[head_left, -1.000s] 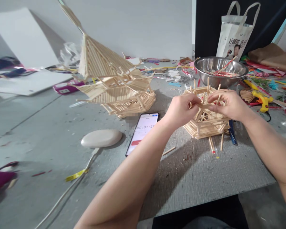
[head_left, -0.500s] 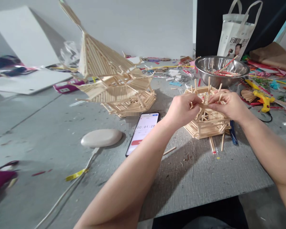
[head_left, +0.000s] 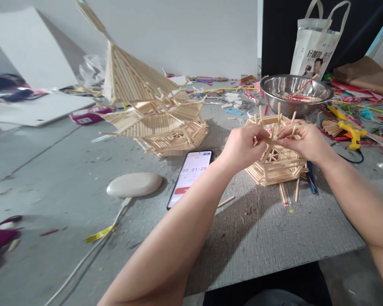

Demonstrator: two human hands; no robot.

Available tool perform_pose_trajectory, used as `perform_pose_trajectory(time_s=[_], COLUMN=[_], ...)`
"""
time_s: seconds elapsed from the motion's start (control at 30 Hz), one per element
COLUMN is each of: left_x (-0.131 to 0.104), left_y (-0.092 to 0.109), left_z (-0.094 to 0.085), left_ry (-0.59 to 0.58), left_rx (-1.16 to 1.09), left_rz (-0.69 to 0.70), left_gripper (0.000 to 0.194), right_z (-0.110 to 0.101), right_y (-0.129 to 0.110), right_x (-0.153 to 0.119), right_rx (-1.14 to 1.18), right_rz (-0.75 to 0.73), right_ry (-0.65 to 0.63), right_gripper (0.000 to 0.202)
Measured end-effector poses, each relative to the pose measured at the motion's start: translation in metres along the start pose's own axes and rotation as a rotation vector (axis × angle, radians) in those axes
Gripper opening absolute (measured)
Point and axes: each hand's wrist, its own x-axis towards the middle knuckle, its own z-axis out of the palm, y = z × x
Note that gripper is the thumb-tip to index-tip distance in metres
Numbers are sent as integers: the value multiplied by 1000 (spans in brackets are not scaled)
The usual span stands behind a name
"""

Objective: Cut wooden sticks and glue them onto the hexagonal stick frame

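A small many-sided frame of wooden sticks [head_left: 279, 170] stands on the table, with several upright sticks rising from its base. Over its near upper side, my left hand [head_left: 247, 144] and my right hand [head_left: 301, 138] meet, fingers pinched on a short wooden stick [head_left: 272, 141] that lies level between them. The left fingers hold its left end, the right fingers its right end. Whether the stick rests on the frame below is partly hidden by the fingers. Loose sticks [head_left: 284, 194] poke out under the frame's front, beside a blue tool [head_left: 312, 178].
A larger stick pagoda model [head_left: 166, 127] with a pointed roof stands left. In front lie a phone [head_left: 191, 170] showing a timer and a pale oval device [head_left: 134, 184] on a cable. A steel bowl [head_left: 296, 106], a yellow glue gun [head_left: 352, 134] and a paper bag [head_left: 309, 51] are behind.
The hands stay almost still at the same spot on the frame, both pinching the stick. The phone's timer has moved on by a second, and the view has shifted very slightly.
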Motion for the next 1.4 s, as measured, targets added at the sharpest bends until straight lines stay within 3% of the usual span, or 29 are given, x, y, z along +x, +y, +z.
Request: perform_pose_trajectory(time_s=[0.27,0.43,0.6,0.7,0.8,0.9,1.03,1.17,1.27,1.4], left_x=[-1,3,-4,-19,-33,-39,-39,-36,-34,-32], left_y=[1,6,13,14,9,0,-12,-28,-44,-58], left_z=[1,-12,-28,-25,-15,-8,-9,-15,-17,-12], left_ry=[-3,-77,-166,-246,-294,-249,-105,39,139,186], left_rx=[11,66,204,287,335,317,277,285,263,8], left_rz=[-8,-26,-52,-44,-68,-76,-109,-247,-329,-502], left_gripper=[23,19,9,32,36,27,31,36,27,23], right_z=[0,-9,-16,-15,-10,-5,-2,0,5,12], right_y=[-5,-3,16,33,46,52,52,42,34,30], right_x=[1,-8,-12,-9,-9,-15,-22,-29,-35,-41], right_rx=[14,238,275,151,100,135,204,171,195,251], right_rz=[-7,68,141,178,257,295,274,242,191,105], right_ry=[2,-26,143,288,292,204,155,139,98,-4], right_gripper=[22,28,29,27,29,37,47,44,39,45])
